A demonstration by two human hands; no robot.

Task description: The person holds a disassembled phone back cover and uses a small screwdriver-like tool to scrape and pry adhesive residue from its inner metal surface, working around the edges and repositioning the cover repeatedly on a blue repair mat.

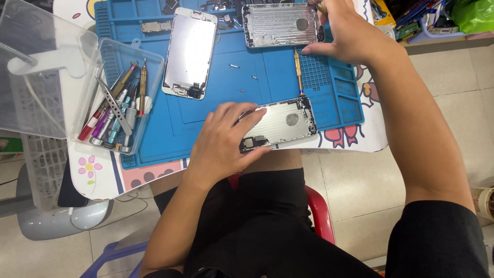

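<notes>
My left hand (225, 139) rests on a silver phone back housing (285, 123) at the near edge of the blue work mat (216, 77), fingers pressing its left end. Far across the mat, my right hand (346, 32) touches the right edge of a second empty phone housing (278, 24); something small and brass shows at its fingertips. A gold-handled screwdriver (298, 72) lies between the two housings. A detached phone screen panel (189, 51) lies face down at the mat's middle left. A few tiny screws (241, 77) sit loose on the mat.
A clear plastic box (121, 98) at the left holds several screwdrivers and tweezers; its lid (38, 67) stands open beside it. Small phone parts lie along the mat's far edge. Cluttered bins and a green bag (471, 15) sit at the far right. A red stool (320, 208) is under me.
</notes>
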